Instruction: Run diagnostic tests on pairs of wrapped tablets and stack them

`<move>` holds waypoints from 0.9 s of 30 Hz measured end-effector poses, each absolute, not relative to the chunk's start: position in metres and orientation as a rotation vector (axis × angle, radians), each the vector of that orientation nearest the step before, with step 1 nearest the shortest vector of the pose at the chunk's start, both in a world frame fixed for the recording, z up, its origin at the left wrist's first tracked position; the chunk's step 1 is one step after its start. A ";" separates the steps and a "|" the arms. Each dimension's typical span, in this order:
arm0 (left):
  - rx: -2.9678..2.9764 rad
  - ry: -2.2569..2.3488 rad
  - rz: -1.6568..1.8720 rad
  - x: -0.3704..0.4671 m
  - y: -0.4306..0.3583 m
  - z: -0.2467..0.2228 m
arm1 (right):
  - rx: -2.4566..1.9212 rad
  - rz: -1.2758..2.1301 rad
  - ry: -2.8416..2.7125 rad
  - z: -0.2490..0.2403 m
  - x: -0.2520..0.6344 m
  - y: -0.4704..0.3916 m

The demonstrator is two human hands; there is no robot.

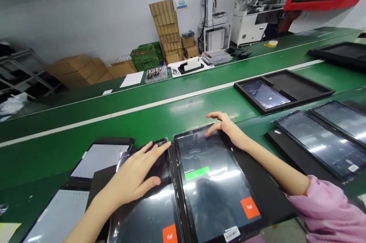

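Two dark tablets lie side by side in front of me. The right tablet (211, 197) shows the words "Speaker Test", a green bar and an orange "Fail" box. On the left tablet (151, 212) another orange "Fail" box is lit, and clear film wraps its edges. My left hand (137, 174) lies over the left tablet with its fingers spread toward the top edge. Near the top right corner of the right tablet is my right hand (223, 126), fingers apart; whether a fingertip touches the glass I cannot tell. Neither hand holds anything.
At left lie tablets with pale screens (100, 159). More dark tablets (320, 144) rest at right. A black tray (303, 84) with one tablet in it sits on the green belt (137, 121). Beyond are a green crate (145, 57), cardboard boxes and machines.
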State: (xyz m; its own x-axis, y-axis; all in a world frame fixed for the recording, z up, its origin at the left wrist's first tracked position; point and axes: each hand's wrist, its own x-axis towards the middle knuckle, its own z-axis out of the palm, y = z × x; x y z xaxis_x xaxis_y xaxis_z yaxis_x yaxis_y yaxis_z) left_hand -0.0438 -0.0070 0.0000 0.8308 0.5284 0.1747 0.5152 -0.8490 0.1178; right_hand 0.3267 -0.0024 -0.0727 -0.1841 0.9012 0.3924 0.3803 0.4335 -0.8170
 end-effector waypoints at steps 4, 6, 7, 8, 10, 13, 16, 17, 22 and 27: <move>2.815 1.006 0.490 -0.061 -0.003 0.006 | -1.182 0.636 -1.579 -0.074 0.330 0.000; 2.806 1.146 0.541 -0.063 0.000 0.004 | -1.202 0.608 -1.607 -0.075 0.330 0.000; 2.820 1.197 0.552 -0.063 0.002 0.001 | -1.208 0.601 -1.624 -0.076 0.330 0.001; 2.837 1.226 0.555 -0.062 0.003 -0.001 | -1.210 0.601 -1.634 -0.076 0.330 0.001; 2.849 1.252 0.572 -0.059 0.005 -0.007 | -1.201 0.617 -1.621 -0.076 0.329 0.001; 2.838 1.244 0.522 -0.057 0.004 -0.010 | -1.172 0.637 -1.603 -0.076 0.327 0.001; 2.798 1.251 0.444 -0.055 0.000 -0.003 | -1.177 0.608 -1.666 -0.077 0.327 0.000; 2.762 1.269 0.448 -0.053 -0.001 0.000 | -1.189 0.587 -1.674 -0.078 0.327 0.000; 2.450 1.575 0.343 -0.031 0.002 0.015 | -1.202 0.636 -1.585 -0.080 0.330 0.008; 2.208 1.716 -0.106 -0.010 0.016 0.020 | -1.331 0.705 -1.633 -0.075 0.330 0.025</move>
State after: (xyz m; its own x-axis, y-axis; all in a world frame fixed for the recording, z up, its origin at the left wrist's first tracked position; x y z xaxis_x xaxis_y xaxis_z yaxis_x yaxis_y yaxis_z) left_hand -0.0102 0.0158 0.0198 0.2670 0.9268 -0.2642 0.9522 -0.2114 0.2207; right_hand 0.3299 0.0246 -0.0753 -0.0291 0.9597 0.2796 0.4547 0.2618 -0.8513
